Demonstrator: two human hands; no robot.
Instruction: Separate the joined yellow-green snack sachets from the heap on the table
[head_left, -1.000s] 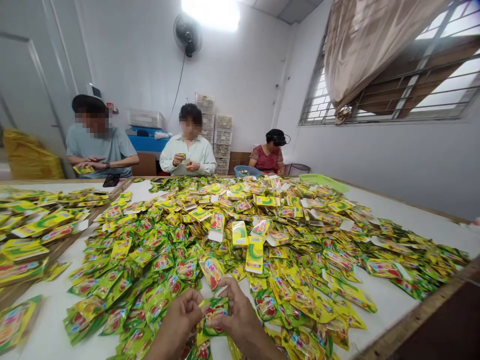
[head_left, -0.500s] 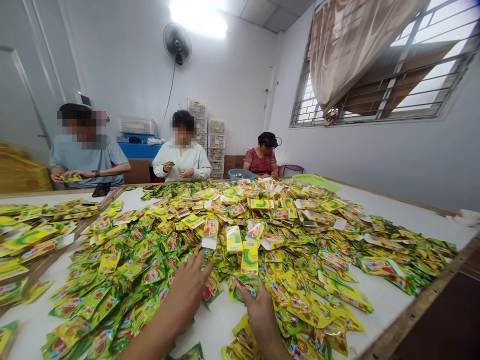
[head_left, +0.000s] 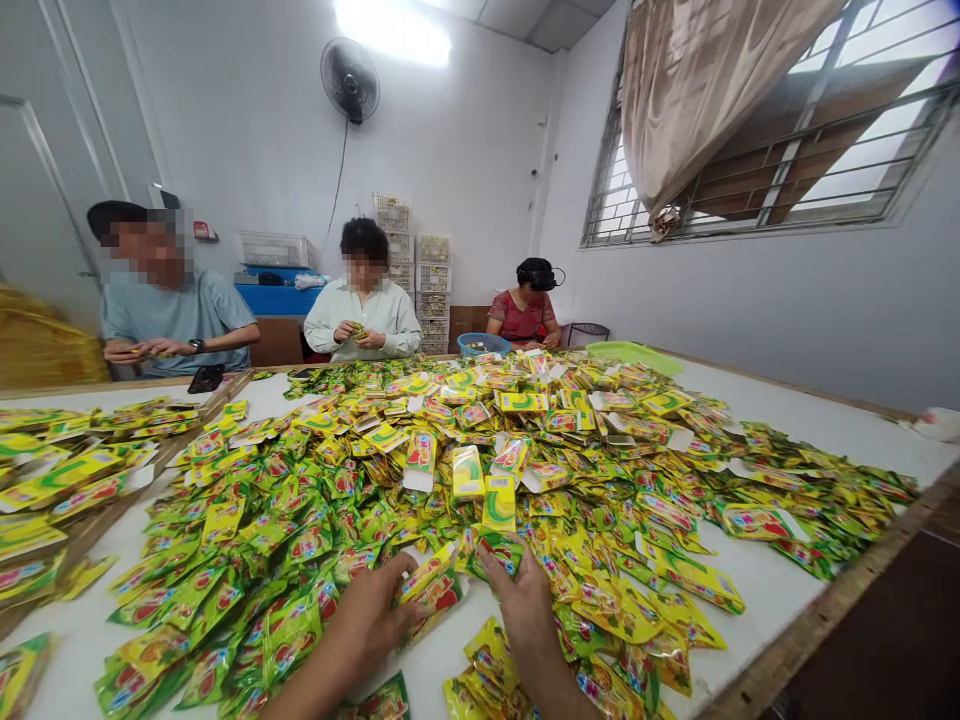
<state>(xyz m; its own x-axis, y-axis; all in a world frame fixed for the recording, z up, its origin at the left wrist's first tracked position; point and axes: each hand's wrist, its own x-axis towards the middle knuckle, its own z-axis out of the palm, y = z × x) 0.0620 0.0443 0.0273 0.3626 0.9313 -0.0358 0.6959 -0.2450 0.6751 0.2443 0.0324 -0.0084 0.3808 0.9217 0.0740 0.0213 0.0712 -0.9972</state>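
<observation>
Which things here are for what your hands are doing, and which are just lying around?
For the work:
left hand
right hand
yellow-green foil sachets

Just lying about:
black phone
green plastic tray
blue basket
stacked white crates

Left hand (head_left: 373, 612) curled, right hand (head_left: 523, 600) spread, both palm-down, apart.

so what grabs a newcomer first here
A huge heap of yellow-green sachets covers the table, filling most of the view. At its near edge the left hand and right hand rest among them. Across it, a co-worker in white sits between two others, below a wall fan.
</observation>
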